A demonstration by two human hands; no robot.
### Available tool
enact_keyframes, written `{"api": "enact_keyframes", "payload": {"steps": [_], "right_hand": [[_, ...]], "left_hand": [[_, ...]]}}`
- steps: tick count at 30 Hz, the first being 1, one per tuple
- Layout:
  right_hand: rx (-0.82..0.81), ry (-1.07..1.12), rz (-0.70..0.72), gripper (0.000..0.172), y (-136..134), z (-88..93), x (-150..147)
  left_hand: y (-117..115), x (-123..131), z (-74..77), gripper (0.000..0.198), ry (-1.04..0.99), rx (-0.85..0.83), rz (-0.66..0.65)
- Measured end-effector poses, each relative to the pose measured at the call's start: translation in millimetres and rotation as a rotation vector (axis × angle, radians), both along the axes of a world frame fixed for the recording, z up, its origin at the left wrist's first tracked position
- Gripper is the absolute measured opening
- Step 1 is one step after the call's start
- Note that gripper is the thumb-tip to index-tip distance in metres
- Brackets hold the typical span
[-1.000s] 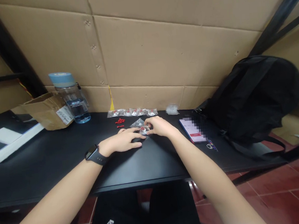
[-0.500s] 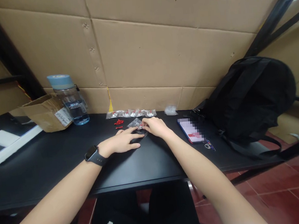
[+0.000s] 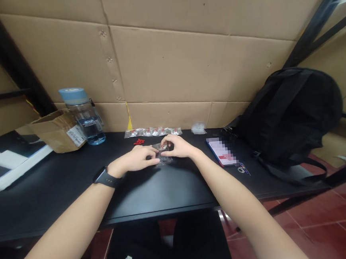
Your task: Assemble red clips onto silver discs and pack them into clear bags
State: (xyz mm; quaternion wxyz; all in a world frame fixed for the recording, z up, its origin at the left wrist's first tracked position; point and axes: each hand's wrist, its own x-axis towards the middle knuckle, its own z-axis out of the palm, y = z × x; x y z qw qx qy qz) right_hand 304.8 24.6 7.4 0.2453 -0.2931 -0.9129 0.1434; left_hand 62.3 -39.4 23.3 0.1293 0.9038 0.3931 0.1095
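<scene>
Between my hands is a small clear plastic bag [image 3: 165,161], tilted up a little from the black table. Something small, shiny and red shows near its top, partly covered by my fingers. My left hand [image 3: 137,158], with a dark watch on the wrist, is closed on the bag's left side. My right hand [image 3: 178,146] curls around its upper right edge, thumb and fingers against the plastic. Just behind my left hand lies a little heap of red cord loops [image 3: 139,141]. Farther back is a row of several clear packets [image 3: 153,132] with silvery and red contents.
On the left stand a water bottle [image 3: 91,126] and an open cardboard box [image 3: 56,132]. To the right lie a phone [image 3: 219,149], a key ring [image 3: 241,169] and a black backpack [image 3: 294,116]. A clear plastic bundle [image 3: 198,128] sits by the cardboard wall.
The bag has gone from nearly flat to raised and tilted. My left hand has drawn its spread fingers in onto the bag. My right thumb has moved down over the plastic.
</scene>
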Motion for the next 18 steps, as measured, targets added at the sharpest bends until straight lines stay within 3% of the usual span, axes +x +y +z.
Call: {"api": "enact_keyframes", "payload": {"steps": [3, 8, 15, 18], "right_hand": [[-0.096, 0.049, 0.075, 0.014, 3.7, 3.2, 13.2], [-0.035, -0.069, 0.074, 0.034, 6.4, -0.4, 14.5], [0.025, -0.136, -0.005, 0.004, 4.2, -1.9, 7.3], [0.02, -0.125, 0.0, 0.006, 5.9, -1.3, 11.0]], "left_hand": [[6.5, -6.8, -1.5, 0.036, -0.076, 0.038, 0.074], [15.5, -3.1, -20.9, 0.041, -0.051, 0.206, 0.162], [15.4, 3.7, -28.0, 0.024, 0.003, 0.229, 0.184], [16.3, 1.7, -26.6, 0.02, -0.02, 0.231, 0.202]]}}
